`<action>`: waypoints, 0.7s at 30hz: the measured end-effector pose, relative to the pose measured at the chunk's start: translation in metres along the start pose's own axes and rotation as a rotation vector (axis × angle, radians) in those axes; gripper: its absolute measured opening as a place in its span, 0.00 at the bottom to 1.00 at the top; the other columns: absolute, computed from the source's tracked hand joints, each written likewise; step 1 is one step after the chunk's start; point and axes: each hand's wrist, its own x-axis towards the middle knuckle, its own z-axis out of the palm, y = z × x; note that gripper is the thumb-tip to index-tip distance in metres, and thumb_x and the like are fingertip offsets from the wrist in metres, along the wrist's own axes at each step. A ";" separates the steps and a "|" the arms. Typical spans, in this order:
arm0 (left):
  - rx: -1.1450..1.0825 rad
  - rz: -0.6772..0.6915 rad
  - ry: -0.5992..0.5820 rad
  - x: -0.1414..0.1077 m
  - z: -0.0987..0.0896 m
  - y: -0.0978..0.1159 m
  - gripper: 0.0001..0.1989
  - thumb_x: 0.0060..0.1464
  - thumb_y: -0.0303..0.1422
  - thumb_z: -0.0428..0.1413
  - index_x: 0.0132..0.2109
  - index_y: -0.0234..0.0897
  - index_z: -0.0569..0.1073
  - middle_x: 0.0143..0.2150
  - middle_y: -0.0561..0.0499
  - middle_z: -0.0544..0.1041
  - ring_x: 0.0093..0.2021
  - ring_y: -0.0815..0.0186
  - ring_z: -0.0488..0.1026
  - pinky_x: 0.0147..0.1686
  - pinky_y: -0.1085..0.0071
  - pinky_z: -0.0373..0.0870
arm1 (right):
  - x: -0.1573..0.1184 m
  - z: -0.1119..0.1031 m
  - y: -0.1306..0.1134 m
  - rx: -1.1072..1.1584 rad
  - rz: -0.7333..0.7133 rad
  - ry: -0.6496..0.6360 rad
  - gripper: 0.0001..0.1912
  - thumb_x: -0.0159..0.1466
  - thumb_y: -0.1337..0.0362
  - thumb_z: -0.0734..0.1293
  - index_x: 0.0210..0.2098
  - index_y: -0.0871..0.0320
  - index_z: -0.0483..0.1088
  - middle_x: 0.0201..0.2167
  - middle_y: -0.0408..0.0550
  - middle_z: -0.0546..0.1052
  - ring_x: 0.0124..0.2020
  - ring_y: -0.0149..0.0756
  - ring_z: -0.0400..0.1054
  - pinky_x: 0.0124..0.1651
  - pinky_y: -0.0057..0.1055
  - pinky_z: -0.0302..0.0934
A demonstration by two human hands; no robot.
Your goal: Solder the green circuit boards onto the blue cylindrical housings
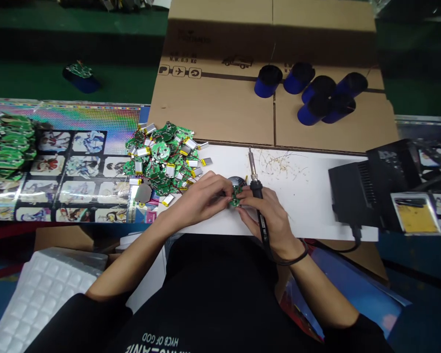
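A small green circuit board (pixel 236 196) is held between my two hands over the white work surface. My left hand (pixel 211 196) pinches its left side, with the fingertips close together. On the right side, the thumb and fingers of my right hand (pixel 270 215) touch the board. That same hand also grips a soldering iron (pixel 257 191), its metal tip pointing up and away from the board. Just behind the board is a round dark part (pixel 237 181), partly covered by my fingers. Left of my left hand lies a heap of circuit boards (pixel 161 153) with silver battery cells wired on.
Several blue cylinders (pixel 268 81) stand on the cardboard (pixel 220 108) at the back. To the right are a black soldering station (pixel 349 189) and a yellow sponge (pixel 416 215) in a tray. Wire scraps (pixel 282 164) lie behind my right hand. More boards (pixel 9 144) are stacked far left.
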 end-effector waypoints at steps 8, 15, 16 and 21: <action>-0.006 -0.019 0.011 -0.002 0.004 0.001 0.03 0.71 0.26 0.54 0.46 0.39 0.71 0.46 0.47 0.80 0.50 0.60 0.75 0.53 0.63 0.69 | 0.002 -0.035 -0.007 0.359 0.330 0.337 0.22 0.72 0.51 0.70 0.63 0.47 0.69 0.32 0.40 0.78 0.28 0.35 0.73 0.32 0.36 0.71; 0.007 -0.041 0.119 -0.006 0.015 0.006 0.06 0.68 0.23 0.54 0.45 0.39 0.70 0.45 0.47 0.80 0.48 0.61 0.76 0.53 0.62 0.68 | -0.004 -0.069 0.000 0.162 0.469 0.307 0.09 0.64 0.61 0.79 0.43 0.52 0.83 0.31 0.44 0.83 0.26 0.33 0.76 0.28 0.30 0.70; 0.010 -0.043 0.123 -0.005 0.016 0.006 0.06 0.68 0.23 0.54 0.45 0.39 0.70 0.45 0.47 0.80 0.48 0.61 0.76 0.53 0.62 0.68 | -0.006 -0.070 0.001 0.155 0.464 0.341 0.06 0.64 0.61 0.79 0.41 0.52 0.83 0.29 0.43 0.82 0.23 0.32 0.74 0.24 0.29 0.67; 0.011 -0.071 0.095 -0.003 0.013 0.007 0.05 0.67 0.25 0.54 0.44 0.39 0.71 0.45 0.47 0.80 0.48 0.59 0.75 0.52 0.62 0.70 | -0.005 -0.069 0.000 0.153 0.442 0.250 0.05 0.64 0.61 0.78 0.38 0.52 0.81 0.27 0.43 0.82 0.21 0.33 0.74 0.23 0.30 0.69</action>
